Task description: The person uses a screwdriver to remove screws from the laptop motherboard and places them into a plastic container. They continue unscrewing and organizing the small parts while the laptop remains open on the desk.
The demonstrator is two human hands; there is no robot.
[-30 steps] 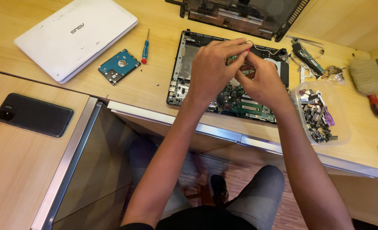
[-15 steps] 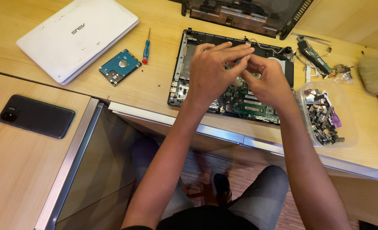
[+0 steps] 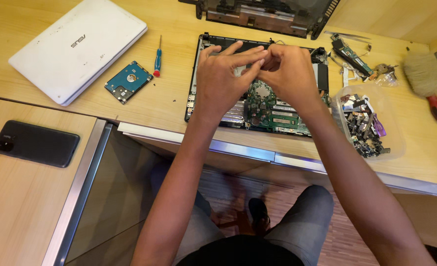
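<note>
From the head camera, both hands meet over an opened laptop base [image 3: 258, 106] that lies on the wooden bench [image 3: 179, 98]. The left hand [image 3: 223, 79] has its fingers bent, with fingertips [image 3: 258, 53] pressed toward those of the right hand [image 3: 290, 71], which is curled into a pinch. Whatever sits between the fingertips is too small to make out, so I cannot tell if either hand grips something. The laptop base lies right under both hands, its green circuit board [image 3: 272, 111] showing just below the knuckles, toward the person.

Well to the left of the left hand lie a blue hard drive [image 3: 128, 81] and, just beside it, a small screwdriver [image 3: 157, 59] with a blue and red handle. Farther left rests a closed white laptop [image 3: 78, 47]. A black phone [image 3: 36, 144] lies on the lower bench section, far left and nearer the person.

Just right of the right hand stands a clear plastic tub [image 3: 393, 138] holding small parts. Beyond it, a brush [image 3: 425, 76] with a red handle lies near the bench edge. Past the hands, another dark laptop shell [image 3: 272, 12] lies at the far side.
</note>
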